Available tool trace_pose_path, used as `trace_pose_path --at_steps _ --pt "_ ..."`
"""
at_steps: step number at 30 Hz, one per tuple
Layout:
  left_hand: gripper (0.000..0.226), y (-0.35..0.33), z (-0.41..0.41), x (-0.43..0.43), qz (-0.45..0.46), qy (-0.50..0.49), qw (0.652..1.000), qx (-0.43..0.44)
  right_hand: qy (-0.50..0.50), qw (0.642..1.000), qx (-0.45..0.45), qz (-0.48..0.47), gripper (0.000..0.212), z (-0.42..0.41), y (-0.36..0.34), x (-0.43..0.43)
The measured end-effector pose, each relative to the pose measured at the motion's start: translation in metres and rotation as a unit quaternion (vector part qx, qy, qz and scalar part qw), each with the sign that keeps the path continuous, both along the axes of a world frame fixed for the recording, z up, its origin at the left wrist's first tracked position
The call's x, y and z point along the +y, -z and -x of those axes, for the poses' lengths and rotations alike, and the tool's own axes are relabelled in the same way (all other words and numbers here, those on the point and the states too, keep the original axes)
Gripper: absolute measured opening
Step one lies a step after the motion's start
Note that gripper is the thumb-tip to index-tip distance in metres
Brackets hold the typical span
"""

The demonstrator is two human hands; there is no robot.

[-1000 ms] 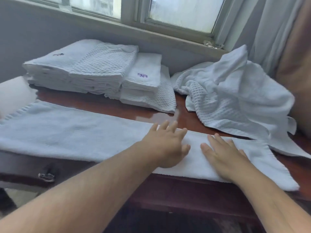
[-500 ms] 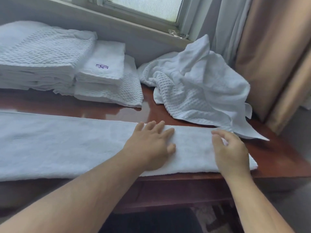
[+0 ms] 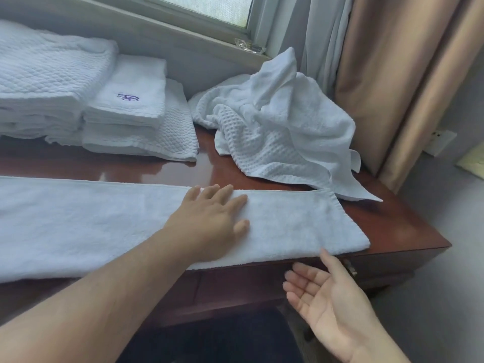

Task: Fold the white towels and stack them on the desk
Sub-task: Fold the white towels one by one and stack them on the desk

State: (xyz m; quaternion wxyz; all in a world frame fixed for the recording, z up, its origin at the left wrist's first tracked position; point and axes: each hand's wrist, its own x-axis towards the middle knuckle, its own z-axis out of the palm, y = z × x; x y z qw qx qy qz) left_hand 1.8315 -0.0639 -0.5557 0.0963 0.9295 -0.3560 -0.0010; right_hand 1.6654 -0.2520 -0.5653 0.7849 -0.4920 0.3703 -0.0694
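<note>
White towel (image 3: 78,226) beneath flat-fingered left grip (image 3: 209,221), empty splayed right grip (image 3: 330,302) just beside it

My left hand (image 3: 212,221) presses flat on the long towel (image 3: 78,226) lying along the desk (image 3: 392,226) edge. My right hand (image 3: 332,305) hovers palm-up below its corner, fingers straight.

A frosted window (image 3: 209,6) lets soft daylight onto a glossy red-brown wooden desk (image 3: 387,221) standing directly below it against a grey wall (image 3: 199,66). Right of the window hang 2 curtains, a pale grey curtain (image 3: 319,35) nearest the frame and a tan curtain (image 3: 392,74) beyond; farther right, a wall socket (image 3: 440,138) sits low above the grey floor (image 3: 445,297).
</note>
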Motion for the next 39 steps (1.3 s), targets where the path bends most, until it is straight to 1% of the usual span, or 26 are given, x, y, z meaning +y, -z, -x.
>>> trace_pose_path --at_steps 4,6,7,9,10,12,14,15,16,17,18,19,20,21,23,24,25,27,28,29,30,33,35,36,38,39 --pt "0.063 0.001 0.007 0.007 -0.003 0.019 1.0 -0.001 -0.003 0.999 -0.014 -0.028 0.065 -0.002 -0.003 -0.003" --pt "0.064 0.002 0.011 0.012 -0.004 0.033 0.999 -0.002 0.002 1.0 -0.016 -0.022 0.068 -0.003 -0.007 -0.005" --pt "0.067 0.002 0.013 0.014 -0.005 0.037 0.999 -0.003 0.005 1.0 -0.014 -0.013 0.066 -0.005 -0.008 -0.006" --pt "0.07 0.003 0.015 0.017 -0.008 0.041 0.999 -0.005 0.022 0.999 -0.023 0.012 0.049 -0.007 -0.01 -0.01" --pt "0.069 0.003 0.015 0.017 -0.007 0.041 0.999 -0.004 0.04 0.998 -0.037 0.039 0.037 -0.008 -0.011 -0.013" --pt "0.066 0.003 0.016 0.017 -0.004 0.038 0.999 -0.003 0.069 0.986 -0.066 0.138 0.02 -0.01 -0.015 -0.019" --pt "0.063 0.0 0.016 0.015 0.014 0.033 0.999 -0.004 0.1 0.961 -0.093 0.239 0.016 -0.015 -0.022 -0.02" --pt "0.061 -0.002 0.017 0.015 0.033 0.032 0.999 -0.003 0.115 0.949 -0.107 0.272 0.016 -0.019 -0.026 -0.017" --pt "0.057 -0.004 0.018 0.016 0.064 0.029 0.997 0.005 0.124 0.939 -0.125 0.296 0.018 -0.023 -0.031 -0.012" --pt "0.05 -0.008 0.017 0.019 0.117 0.022 0.992 0.035 0.124 0.928 -0.146 0.321 0.021 -0.028 -0.037 -0.004" --pt "0.041 -0.014 0.016 0.022 0.192 0.009 0.977 0.093 0.117 0.913 -0.163 0.356 0.023 -0.033 -0.044 0.006" --pt "0.032 -0.022 0.015 0.027 0.28 -0.009 0.943 0.178 0.102 0.891 -0.176 0.407 0.025 -0.038 -0.052 0.016" --pt "0.029 -0.031 0.014 0.032 0.365 -0.031 0.893 0.261 0.075 0.861 -0.191 0.466 0.027 -0.043 -0.058 0.028" --pt "0.034 -0.042 0.011 0.041 0.425 -0.056 0.843 0.325 0.037 0.825 -0.206 0.524 0.028 -0.05 -0.064 0.041" --pt "0.057 -0.064 0.003 0.061 0.476 -0.094 0.757 0.438 -0.059 0.747 -0.233 0.62 0.023 -0.06 -0.072 0.07" --pt "0.065 -0.073 0.0 0.074 0.484 -0.106 0.727 0.476 -0.117 0.702 -0.238 0.661 0.017 -0.066 -0.076 0.087" --pt "0.068 -0.08 -0.004 0.087 0.489 -0.118 0.709 0.494 -0.168 0.651 -0.234 0.702 0.014 -0.071 -0.078 0.105" --pt "0.065 -0.088 -0.01 0.118 0.498 -0.165 0.701 0.483 -0.226 0.548 -0.231 0.772 0.013 -0.081 -0.079 0.14" --pt "0.065 -0.09 -0.01 0.132 0.493 -0.187 0.705 0.474 -0.24 0.511 -0.235 0.792 0.012 -0.085 -0.079 0.155" --pt "0.066 -0.09 -0.009 0.146 0.479 -0.205 0.716 0.465 -0.251 0.487 -0.237 0.802 0.01 -0.089 -0.079 0.17" --pt "0.062 -0.09 -0.008 0.159 0.461 -0.222 0.731 0.451 -0.26 0.476 -0.239 0.805 0.01 -0.092 -0.079 0.183" --pt "0.033 -0.088 -0.009 0.198 0.425 -0.284 0.765 0.393 -0.287 0.467 -0.248 0.799 0.011 -0.102 -0.08 0.215" --pt "0.026 -0.087 -0.012 0.226 0.422 -0.309 0.767 0.372 -0.312 0.455 -0.246 0.797 0.016 -0.109 -0.077 0.228" --pt "0.024 -0.088 -0.014 0.24 0.425 -0.31 0.766 0.369 -0.329 0.443 -0.23 0.802 0.024 -0.111 -0.074 0.232" --pt "0.021 -0.092 -0.017 0.269 0.43 -0.312 0.767 0.36 -0.367 0.417 -0.164 0.815 0.04 -0.112 -0.066 0.235" --pt "0.021 -0.094 -0.018 0.282 0.431 -0.321 0.767 0.35 -0.383 0.403 -0.136 0.82 0.044 -0.111 -0.064 0.236"
